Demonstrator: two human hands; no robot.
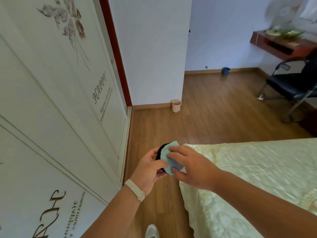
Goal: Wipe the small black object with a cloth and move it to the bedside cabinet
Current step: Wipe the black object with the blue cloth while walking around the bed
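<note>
My left hand (151, 167) grips a small black round object (160, 152), held up over the wooden floor beside the bed corner. Only its dark left edge shows. My right hand (192, 166) presses a light blue cloth (169, 157) flat against the object's face, covering most of it. A pale band sits on my left wrist. No bedside cabinet is in view.
A white wardrobe (56, 103) with floral print fills the left. A bed with a pale green cover (257, 177) lies at the right. Beyond are a beige bin (176, 105), a blue bin (225, 71), a black chair (291, 86) and a reddish desk (281, 44).
</note>
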